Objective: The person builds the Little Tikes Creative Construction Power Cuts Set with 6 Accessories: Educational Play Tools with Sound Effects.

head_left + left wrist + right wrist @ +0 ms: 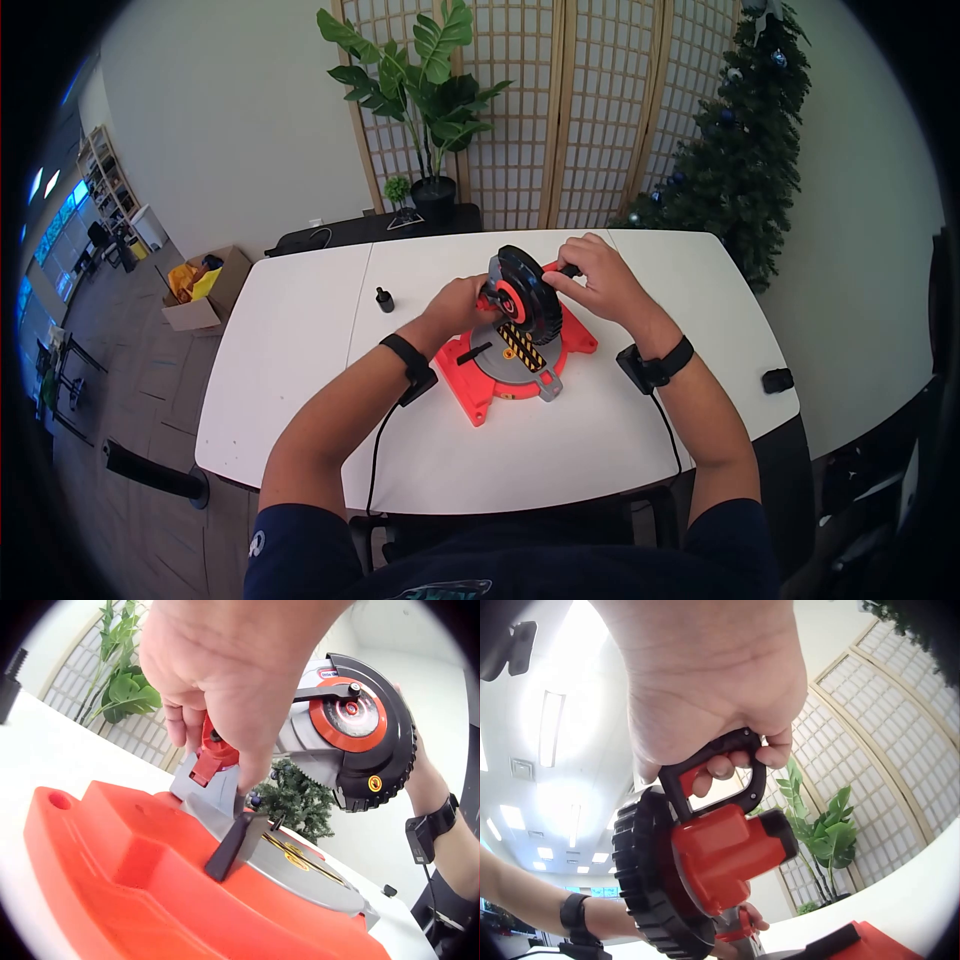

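Observation:
A toy miter saw with a red base [465,385] and a grey round turntable [490,360] stands on the white table. Its black blade guard [530,295] is raised above the turntable. The right hand [605,285] grips the black D-shaped handle [757,776], fingers curled through it, beside the red motor housing [724,855]. Low at the back of the saw, the left hand [225,682] has its fingers round a red part [214,754] at the arm's pivot. A black lever [231,846] stands just in front of that hand.
On the white table [290,400], a small black bottle-like piece [385,300] stands left of the saw and a black object [777,380] lies at the right edge. A cardboard box [215,300] is on the floor at left. Behind are a plant [435,90] and a folding screen [600,120].

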A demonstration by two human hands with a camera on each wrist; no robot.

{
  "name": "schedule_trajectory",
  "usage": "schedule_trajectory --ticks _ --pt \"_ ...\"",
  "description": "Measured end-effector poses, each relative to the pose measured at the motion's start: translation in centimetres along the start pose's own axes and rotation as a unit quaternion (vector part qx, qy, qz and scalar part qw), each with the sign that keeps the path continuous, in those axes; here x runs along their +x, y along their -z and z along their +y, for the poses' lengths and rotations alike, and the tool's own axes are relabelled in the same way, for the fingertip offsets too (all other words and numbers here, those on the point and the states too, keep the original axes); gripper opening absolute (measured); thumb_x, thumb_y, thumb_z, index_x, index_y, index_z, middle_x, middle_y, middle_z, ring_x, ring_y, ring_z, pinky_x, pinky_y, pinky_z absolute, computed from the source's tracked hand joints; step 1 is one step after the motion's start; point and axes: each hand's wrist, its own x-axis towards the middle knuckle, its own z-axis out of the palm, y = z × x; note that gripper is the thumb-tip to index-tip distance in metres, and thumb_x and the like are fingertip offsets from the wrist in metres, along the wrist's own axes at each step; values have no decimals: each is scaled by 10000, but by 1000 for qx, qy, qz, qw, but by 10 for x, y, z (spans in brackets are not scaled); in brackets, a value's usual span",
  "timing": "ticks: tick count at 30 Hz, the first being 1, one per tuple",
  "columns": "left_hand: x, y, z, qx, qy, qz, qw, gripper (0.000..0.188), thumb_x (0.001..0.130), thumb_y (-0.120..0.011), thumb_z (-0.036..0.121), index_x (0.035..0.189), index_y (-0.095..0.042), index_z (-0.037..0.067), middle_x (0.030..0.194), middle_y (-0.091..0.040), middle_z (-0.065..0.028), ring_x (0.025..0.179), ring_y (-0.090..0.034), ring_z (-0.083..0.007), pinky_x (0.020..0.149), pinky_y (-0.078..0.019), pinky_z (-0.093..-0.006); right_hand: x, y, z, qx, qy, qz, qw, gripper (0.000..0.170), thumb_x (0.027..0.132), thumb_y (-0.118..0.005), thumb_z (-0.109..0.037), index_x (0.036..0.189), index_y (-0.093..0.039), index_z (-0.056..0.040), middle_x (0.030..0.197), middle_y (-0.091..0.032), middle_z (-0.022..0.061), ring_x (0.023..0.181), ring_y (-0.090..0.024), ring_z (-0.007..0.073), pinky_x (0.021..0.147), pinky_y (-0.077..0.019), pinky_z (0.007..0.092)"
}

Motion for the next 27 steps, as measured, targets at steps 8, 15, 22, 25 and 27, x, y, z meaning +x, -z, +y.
schedule_trajectory --ticks 8,15,22,25,27 --pt "2 -1 -4 -5 -31 4 1000 405 736 -815 197 1077 -659 45 941 -728 -144 891 -700 -317 825 -537 -383 -8 -3 0 -4 2 7 1000 387 913 -667 -377 792 -556 -27 790 -557 99 815 -482 289 742 -415 388" --pt "3 2 -6 10 -58 -19 998 448 735 -789 180 1142 -645 59 1078 -710 -164 1007 -669 -348 908 -519 -403 -21 -7 1 6 2 18 1000 461 905 -664 -448 765 -547 -25 780 -549 96 809 -462 286 735 -418 388" --pt "-11 -1 -19 59 -77 -23 995 847 746 -795 191 1458 -379 -3 1409 -500 -235 1293 -507 -370 1085 -423 -417 -50 -13 2 5 -4 -4 1000 488 922 -626 -487 777 -554 -27 775 -554 98 821 -480 300 748 -431 396" --pt "-28 -6 -5 120 77 -40 989 1111 746 -801 387 1502 -166 -124 1482 -362 -318 1380 -403 -432 1115 -397 -436 -61 -18 2 -22 0 -36 999 465 929 -623 -470 788 -564 -31 774 -562 96 827 -494 307 753 -440 401" --pt "-42 -7 7 153 171 -85 970 1273 714 -770 628 1474 -152 -185 1478 -348 -345 1372 -392 -471 1112 -386 -452 -67 -22 -3 -28 -27 -26 999 442 919 -638 -456 796 -577 -36 793 -584 100 846 -517 319 763 -453 416"
